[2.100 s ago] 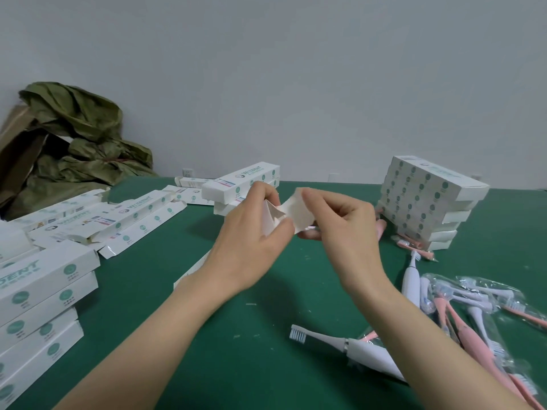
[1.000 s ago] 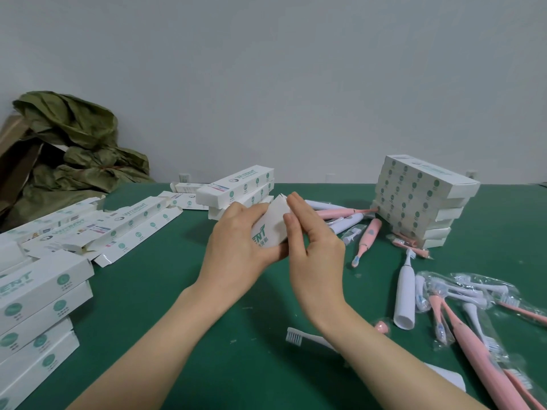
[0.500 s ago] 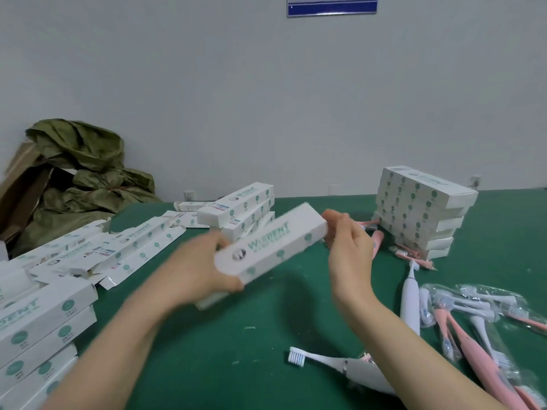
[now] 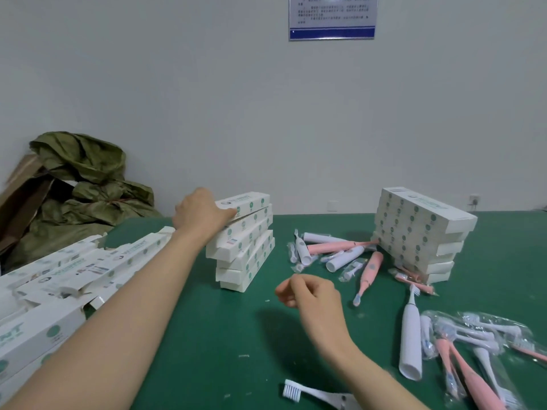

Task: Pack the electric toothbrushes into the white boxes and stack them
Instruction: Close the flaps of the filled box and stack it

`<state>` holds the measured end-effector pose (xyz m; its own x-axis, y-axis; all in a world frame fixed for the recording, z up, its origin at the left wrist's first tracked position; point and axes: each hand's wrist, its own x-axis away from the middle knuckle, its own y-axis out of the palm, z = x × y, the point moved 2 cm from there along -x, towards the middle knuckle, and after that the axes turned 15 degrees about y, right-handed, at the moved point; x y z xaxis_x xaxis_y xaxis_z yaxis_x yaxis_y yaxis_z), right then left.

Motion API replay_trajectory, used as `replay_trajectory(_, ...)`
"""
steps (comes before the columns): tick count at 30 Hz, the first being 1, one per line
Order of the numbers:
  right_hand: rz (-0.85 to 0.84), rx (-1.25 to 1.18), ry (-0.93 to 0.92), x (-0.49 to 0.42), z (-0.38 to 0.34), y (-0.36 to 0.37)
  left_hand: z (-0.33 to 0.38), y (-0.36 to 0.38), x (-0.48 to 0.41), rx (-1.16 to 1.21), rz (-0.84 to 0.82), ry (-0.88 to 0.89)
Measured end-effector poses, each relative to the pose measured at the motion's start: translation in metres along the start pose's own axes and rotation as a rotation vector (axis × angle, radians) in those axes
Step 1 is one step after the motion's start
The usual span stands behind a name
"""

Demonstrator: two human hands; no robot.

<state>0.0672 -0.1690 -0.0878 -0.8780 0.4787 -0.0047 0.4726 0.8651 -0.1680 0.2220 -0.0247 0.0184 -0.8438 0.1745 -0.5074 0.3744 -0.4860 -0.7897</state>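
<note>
— What does the left hand [image 4: 201,216] hold?
— It grips the near end of the top box [image 4: 250,202], which lies on the middle stack [image 4: 245,253] at the far side of the green table [image 4: 207,335].
— And the right hand [image 4: 313,297]?
— Loosely curled, holding nothing, above the table. Loose toothbrushes [image 4: 410,338] lie to its right, near a taller stack [image 4: 420,232].

A crumpled olive-green sack [image 4: 85,184] lies heaped beside brown cardboard [image 4: 20,196], well left of the fingers [image 4: 226,213] of the left hand [image 4: 201,216]. Under them spreads green felt [image 4: 225,335]. On the grey wall [image 4: 177,99], high above and right of those fingers, hangs a blue-bordered notice [image 4: 333,16]; a wall socket [image 4: 333,205] sits level with them, further right
</note>
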Motion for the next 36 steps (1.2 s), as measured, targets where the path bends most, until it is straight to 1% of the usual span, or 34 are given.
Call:
replay_trajectory(4,-0.045,0.135,-0.027,0.005,0.002,0.007,-0.015,0.013,0.005,0.04,-0.008,0.008)
replay_trajectory(9,-0.085,0.294,-0.066,0.007,0.008,0.012,-0.022,0.013,0.018,0.217,0.073,0.066)
replay_trajectory(15,-0.125,0.64,0.009,-0.015,0.018,0.018,-0.034,0.021,0.039,0.391,0.171,0.146)
replay_trajectory(17,-0.129,0.7,0.049,-0.028,0.013,0.03,-0.036,0.026,0.041,0.455,0.219,0.147)
replay_trajectory(20,-0.123,0.618,0.104,-0.047,0.01,0.06,-0.042,0.035,0.048,0.612,0.378,0.142)
replay_trajectory(21,-0.121,0.57,0.118,-0.053,0.01,0.071,-0.045,0.039,0.051,0.66,0.39,0.147)
replay_trajectory(24,-0.099,0.433,0.145,-0.072,0.017,0.1,-0.049,0.057,0.054,0.774,0.313,0.117)
replay_trajectory(27,-0.058,0.321,0.086,-0.088,0.017,0.117,-0.047,0.067,0.048,0.804,0.316,0.127)
replay_trajectory(33,-0.072,0.234,-0.008,-0.108,0.019,0.115,-0.05,0.08,0.032,0.849,0.286,0.183)
replay_trajectory(36,-0.064,0.215,-0.023,-0.117,0.023,0.11,-0.046,0.088,0.024,0.859,0.28,0.19)
